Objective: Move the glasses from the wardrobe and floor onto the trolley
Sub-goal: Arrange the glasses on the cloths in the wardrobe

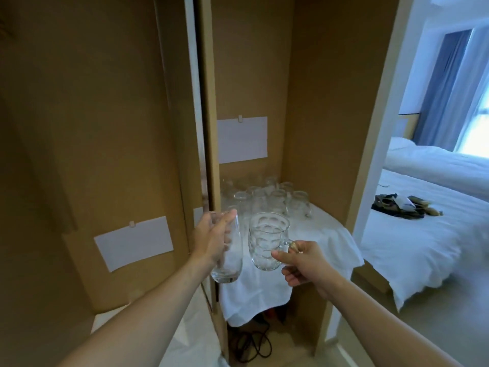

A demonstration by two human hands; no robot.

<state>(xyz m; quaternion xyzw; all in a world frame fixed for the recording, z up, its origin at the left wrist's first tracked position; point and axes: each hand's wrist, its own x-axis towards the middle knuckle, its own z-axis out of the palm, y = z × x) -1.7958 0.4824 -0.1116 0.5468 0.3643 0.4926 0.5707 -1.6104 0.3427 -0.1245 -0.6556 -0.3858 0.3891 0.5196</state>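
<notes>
Both bare forearms reached in from six o'clock, nearest the lens. Beyond them stood the tall brown wardrobe [330, 102], its open bay at twelve o'clock. At three o'clock lay a white-sheeted bed [423, 221]. Inside the bay a white cloth [317, 234] draped over a shelf. White paper sheets [242, 139] hung on the brown panels.

At the shelf's back, twelve o'clock from the hands, stood a cluster of clear drinking glasses [270, 200], upright and close together; their number was hard to count.

Two glasses were off the cloth, in the air before the shelf's front edge. The left hand [214, 239] wrapped its fingers [227, 221] around a tall plain clear tumbler [229, 258], its long axis roughly upright and tilted a little. The right hand [304, 263] pinched the handle of a clear dimpled glass mug [268, 242], mouth up, handle pointing to three o'clock toward that palm. Tumbler and mug hung just beside each other, tumbler at nine o'clock of the mug; whether they touched was unclear.

No trolley appeared anywhere in view, so the carry probably called for a turn away from the bay, with both glasses kept apart. Black cables [254, 343] lay on the floor under the shelf.
</notes>
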